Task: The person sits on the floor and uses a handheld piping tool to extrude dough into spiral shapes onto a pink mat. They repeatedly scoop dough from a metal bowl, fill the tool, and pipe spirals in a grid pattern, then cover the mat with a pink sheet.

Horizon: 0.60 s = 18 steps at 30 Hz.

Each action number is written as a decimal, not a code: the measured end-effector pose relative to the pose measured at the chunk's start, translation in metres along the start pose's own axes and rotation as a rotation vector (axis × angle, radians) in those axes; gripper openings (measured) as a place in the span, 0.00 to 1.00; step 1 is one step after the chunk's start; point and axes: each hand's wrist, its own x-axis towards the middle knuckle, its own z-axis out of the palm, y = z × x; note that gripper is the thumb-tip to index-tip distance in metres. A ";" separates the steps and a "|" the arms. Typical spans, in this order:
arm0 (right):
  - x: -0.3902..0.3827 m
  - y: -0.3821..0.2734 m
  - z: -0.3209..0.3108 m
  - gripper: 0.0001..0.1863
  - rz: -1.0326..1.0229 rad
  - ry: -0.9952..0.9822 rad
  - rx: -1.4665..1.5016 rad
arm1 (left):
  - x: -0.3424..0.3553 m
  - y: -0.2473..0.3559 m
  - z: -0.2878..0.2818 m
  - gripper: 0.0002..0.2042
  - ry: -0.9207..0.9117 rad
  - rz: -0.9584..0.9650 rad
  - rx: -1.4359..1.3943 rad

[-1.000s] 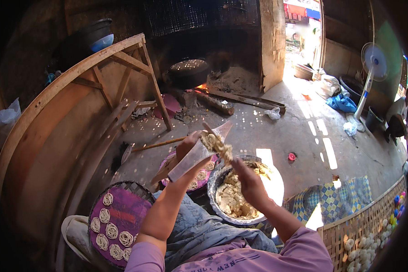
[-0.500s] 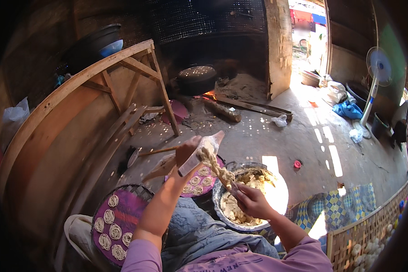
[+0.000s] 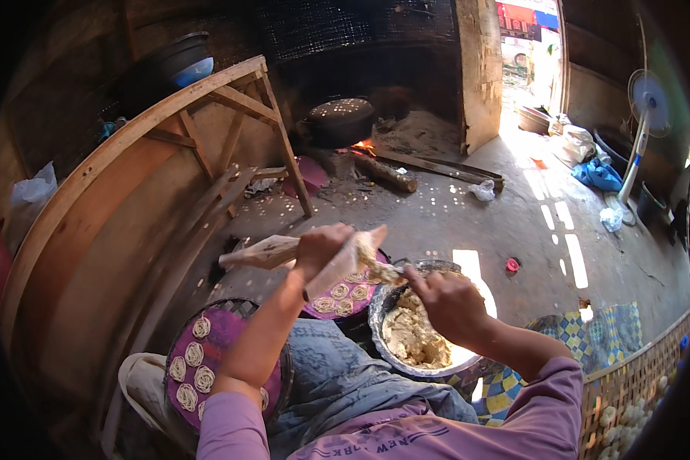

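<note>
My left hand (image 3: 323,249) is closed around a pale wooden press (image 3: 264,254) with a long handle and a flour-dusted block, tilted over the trays. In my right hand (image 3: 454,307) is a thin utensil, mostly hidden by the fingers, against a lump of soft dough (image 3: 383,272) at the press's open end. Below my right hand stands a basin (image 3: 377,337) with more pale dough (image 3: 412,331) in it. A purple round tray (image 3: 226,331) of coiled dough rosettes (image 3: 204,379) lies to the left of my legs. Another purple tray (image 3: 323,310) with rosettes sits beneath the press.
A wooden rack (image 3: 207,88) runs along the left. Beyond, a large dark pot (image 3: 339,123) stands over a fire with a log (image 3: 387,175). On the right are a standing fan (image 3: 648,103), a blue bag (image 3: 596,175), a patterned mat (image 3: 602,337) and a woven basket (image 3: 598,406).
My right hand has moved up toward the press, bringing the dough, which hung as a long strand, up against its end. The view has shifted slightly.
</note>
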 end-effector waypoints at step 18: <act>-0.030 0.016 0.048 0.21 0.002 -0.069 0.102 | -0.015 -0.037 -0.055 0.08 0.036 -0.245 0.124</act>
